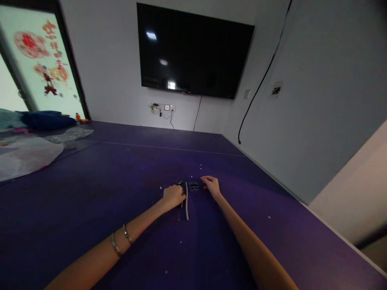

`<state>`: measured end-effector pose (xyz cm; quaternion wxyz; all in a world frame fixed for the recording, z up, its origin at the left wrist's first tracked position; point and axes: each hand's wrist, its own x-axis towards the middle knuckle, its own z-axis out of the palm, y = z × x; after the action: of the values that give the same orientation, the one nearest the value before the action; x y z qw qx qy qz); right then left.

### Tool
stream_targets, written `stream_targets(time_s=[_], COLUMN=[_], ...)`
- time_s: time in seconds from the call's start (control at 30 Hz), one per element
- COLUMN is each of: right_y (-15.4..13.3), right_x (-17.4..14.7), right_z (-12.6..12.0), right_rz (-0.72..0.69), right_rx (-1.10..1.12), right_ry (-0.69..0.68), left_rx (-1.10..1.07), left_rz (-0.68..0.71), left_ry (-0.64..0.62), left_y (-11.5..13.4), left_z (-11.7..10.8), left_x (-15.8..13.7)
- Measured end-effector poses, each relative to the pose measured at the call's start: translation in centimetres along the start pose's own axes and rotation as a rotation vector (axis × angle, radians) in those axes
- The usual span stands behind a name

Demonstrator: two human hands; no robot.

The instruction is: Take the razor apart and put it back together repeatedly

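My left hand [174,196] is closed round a dark hand tool [180,184] with a bit of green at its far end. Most of that tool is hidden under the fingers, so its exact kind is unclear. Just right of this hand, a short length of pale cable [186,203] lies on the purple surface. Beside the cable's far end is a small dark piece in what looks like a clear packet [194,186]. To the right of the packet, my right hand [211,185] hovers with bent fingers apart, and nothing shows in them.
Small white scraps dot the purple surface [136,173]. Clear plastic sheeting [30,155] and blue cloth [46,120] lie at the left. A television [193,50] hangs on the far wall, above sockets [166,108]. A black cable [262,82] dangles at the right wall.
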<state>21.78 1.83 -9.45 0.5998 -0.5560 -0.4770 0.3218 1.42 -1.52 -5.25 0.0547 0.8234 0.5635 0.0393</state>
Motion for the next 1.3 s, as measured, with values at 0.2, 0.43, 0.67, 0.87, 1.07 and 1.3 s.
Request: stream_targets(time_s=[0.2,0.43,0.67,0.87,1.07,1.3], right_y=[-2.8,-6.6,-7.1,-6.0,-4.6,-2.3], right_x=[-1.2,-5.3,-5.9,-3.8,-1.4,-1.1], right_z=[1.3,3.2,2.6,-2.6,-10.3,-14.8], right_rz=[0.086,0.361,0.367,0.277,0.233,0.13], right_rx=[0.128,0.338,0.213,-0.087,-0.455,-0.8], right_ry=[0.031,-0.241,-0.259,-0.162,-0.049,0.1], left_rx=[-0.08,-0.171,-0.154,-0.139,-0.035,0.045], left_rz=[-0.05,0.063,0.092,0.163,0.169,0.146], left_ry=[0.031,0.181,0.194,0.209,0.123,0.09], left_y=[-0.3,0.7,3.1,3.8,1.8,1.4], left_z=[-0.8,-2.5,-2.7,-2.5,-0.9,0.7], left_x=[-0.1,-1.2,-1.6,-2.3,-2.8,-2.9])
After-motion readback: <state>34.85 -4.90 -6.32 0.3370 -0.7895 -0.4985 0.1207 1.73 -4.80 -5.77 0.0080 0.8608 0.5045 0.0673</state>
